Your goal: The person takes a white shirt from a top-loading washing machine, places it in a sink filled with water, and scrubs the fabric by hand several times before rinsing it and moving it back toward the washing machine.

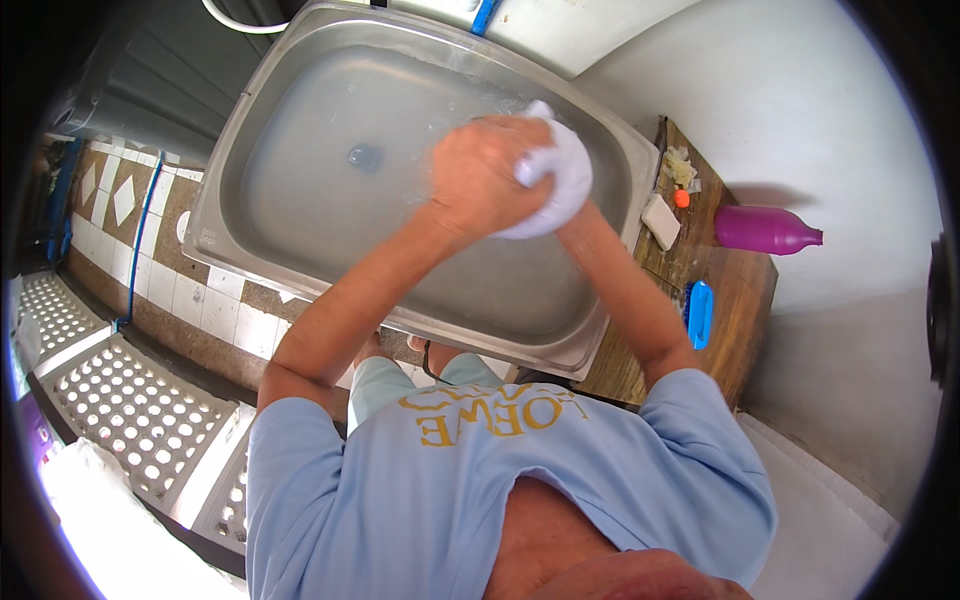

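Left hand (480, 178) clamped in a tight grip on a wet white cloth (558, 185); right hand hidden behind the cloth, grip impossible to tell. Held above a steel sink (230, 150) of cloudy water. Right: wooden desk (740, 290) bearing soap bar (660, 221), purple bottle (762, 229), blue brush (699, 313).

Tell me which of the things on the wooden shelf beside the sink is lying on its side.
The magenta plastic bottle, at the shelf's far right, neck pointing right toward the wall. The white soap bar and blue brush just lie flat.
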A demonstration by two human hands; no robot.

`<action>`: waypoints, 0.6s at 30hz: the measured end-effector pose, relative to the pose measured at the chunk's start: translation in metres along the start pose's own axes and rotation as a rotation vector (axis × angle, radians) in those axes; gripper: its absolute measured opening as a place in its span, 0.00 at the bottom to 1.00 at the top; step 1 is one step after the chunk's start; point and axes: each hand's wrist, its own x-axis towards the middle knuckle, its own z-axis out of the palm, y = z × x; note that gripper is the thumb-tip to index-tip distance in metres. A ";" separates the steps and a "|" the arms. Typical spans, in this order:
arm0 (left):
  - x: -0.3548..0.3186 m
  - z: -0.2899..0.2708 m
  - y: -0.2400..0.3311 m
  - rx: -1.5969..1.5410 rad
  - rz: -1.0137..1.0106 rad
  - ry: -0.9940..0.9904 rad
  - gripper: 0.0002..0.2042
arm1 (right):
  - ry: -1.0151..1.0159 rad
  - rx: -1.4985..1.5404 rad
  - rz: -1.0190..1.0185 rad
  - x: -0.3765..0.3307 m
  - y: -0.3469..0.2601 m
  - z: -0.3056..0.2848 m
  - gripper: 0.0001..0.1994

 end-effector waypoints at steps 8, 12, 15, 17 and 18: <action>0.000 -0.003 0.048 0.318 0.343 -0.251 0.07 | 0.436 -0.560 0.375 0.011 -0.068 0.148 0.09; -0.006 0.004 0.043 0.321 0.361 -0.373 0.03 | -0.447 -1.278 0.135 0.053 -0.070 0.086 0.10; -0.012 0.013 0.033 0.322 0.400 -0.440 0.02 | -0.592 -1.398 0.202 0.057 -0.062 0.091 0.11; -0.020 0.021 0.022 0.318 0.423 -0.467 0.02 | -0.449 -1.383 0.412 0.065 -0.051 0.105 0.11; -0.021 0.024 0.018 0.338 0.433 -0.481 0.02 | -0.340 -1.390 0.552 0.067 -0.047 0.112 0.11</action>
